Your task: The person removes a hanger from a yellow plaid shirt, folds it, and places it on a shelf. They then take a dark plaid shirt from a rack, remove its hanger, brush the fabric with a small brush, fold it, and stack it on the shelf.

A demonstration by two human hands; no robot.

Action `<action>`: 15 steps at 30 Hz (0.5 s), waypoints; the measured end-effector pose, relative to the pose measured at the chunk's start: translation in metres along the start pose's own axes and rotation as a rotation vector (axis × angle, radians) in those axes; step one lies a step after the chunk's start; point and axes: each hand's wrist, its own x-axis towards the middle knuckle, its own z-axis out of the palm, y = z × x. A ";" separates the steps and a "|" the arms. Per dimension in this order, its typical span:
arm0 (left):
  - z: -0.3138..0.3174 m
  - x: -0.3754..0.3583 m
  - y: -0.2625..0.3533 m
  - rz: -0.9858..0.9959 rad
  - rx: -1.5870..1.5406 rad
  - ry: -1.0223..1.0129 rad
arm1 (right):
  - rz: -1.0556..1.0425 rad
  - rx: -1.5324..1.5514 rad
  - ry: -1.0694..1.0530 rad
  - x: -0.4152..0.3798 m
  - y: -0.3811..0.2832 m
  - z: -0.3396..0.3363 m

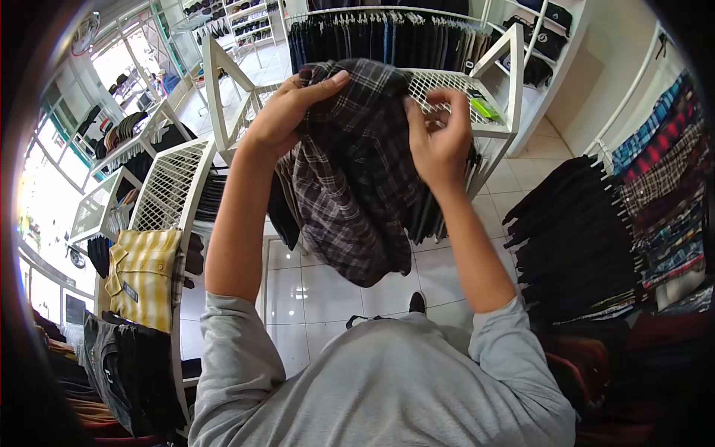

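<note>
A dark plaid shirt (365, 171) hangs bunched in the air in front of me, its lower part dangling above the tiled floor. My left hand (290, 112) grips its upper left edge, thumb lying over the cloth. At the shirt's upper right is my right hand (441, 138), fingers curled and thumb against the fabric edge. Behind the shirt stands a white mesh-topped rack (491, 128), with a bright green item (484, 108) on its right part.
Hanging trousers (387, 45) line the back. On the left, a folded yellow plaid shirt (145, 276) lies by a white mesh stand (170, 182). Dark garments (573, 231) and plaid shirts (663, 179) hang at the right. White floor tiles (320, 298) show below.
</note>
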 end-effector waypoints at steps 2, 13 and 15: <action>0.009 -0.002 0.014 -0.015 0.050 0.021 | 0.079 -0.008 -0.070 -0.036 0.015 -0.008; -0.006 -0.016 0.040 0.005 0.183 0.065 | 0.595 0.766 -0.943 -0.064 0.042 0.022; -0.012 -0.021 0.042 0.004 0.136 0.070 | 0.614 0.727 -0.979 -0.073 0.046 0.022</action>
